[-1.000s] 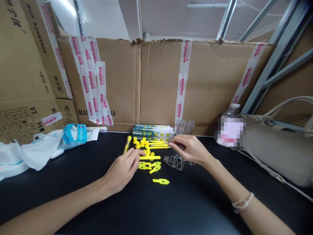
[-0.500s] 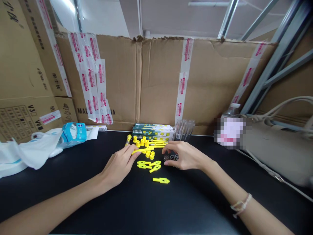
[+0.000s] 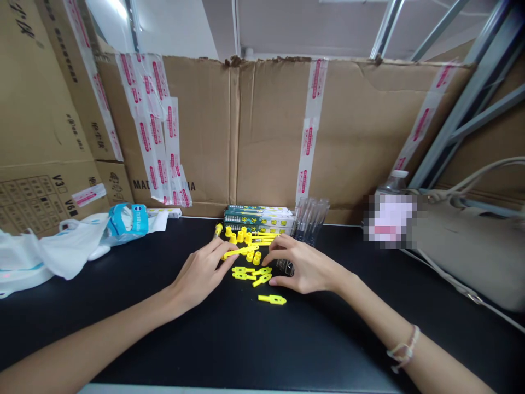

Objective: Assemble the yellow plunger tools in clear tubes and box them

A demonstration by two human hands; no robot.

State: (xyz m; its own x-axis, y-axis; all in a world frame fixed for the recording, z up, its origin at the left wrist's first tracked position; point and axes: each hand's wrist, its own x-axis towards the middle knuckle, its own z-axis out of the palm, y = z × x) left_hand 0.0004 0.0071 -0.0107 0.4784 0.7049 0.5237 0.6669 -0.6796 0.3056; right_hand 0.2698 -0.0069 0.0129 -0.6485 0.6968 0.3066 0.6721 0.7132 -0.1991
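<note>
My left hand [image 3: 202, 272] pinches a slim yellow plastic piece [image 3: 245, 250] between thumb and fingers, its free end pointing right. My right hand [image 3: 307, 266] is open, thumb and fingers apart, its fingertips beside several flat yellow slotted pieces [image 3: 244, 276]. One more slotted yellow piece [image 3: 272, 299] lies nearer to me. Small dark metallic parts [image 3: 284, 266], partly hidden, sit behind my right fingers. Beyond my hands are several yellow caps [image 3: 240, 237] and long yellow rods [image 3: 266, 237]. A yellow-topped clear tube [image 3: 218, 230] stands past my left fingers.
Stacked printed boxes [image 3: 262, 220] and a bunch of clear tubes [image 3: 312, 219] stand by the cardboard wall [image 3: 270, 137]. A blue tissue pack [image 3: 129, 220] is on the left. A bottle [image 3: 396, 183] and a beige bag [image 3: 471, 251] are on the right.
My right hand has moved a little left and toward me, to the slotted yellow pieces. The left hand keeps its yellow piece. The view has shifted slightly.
</note>
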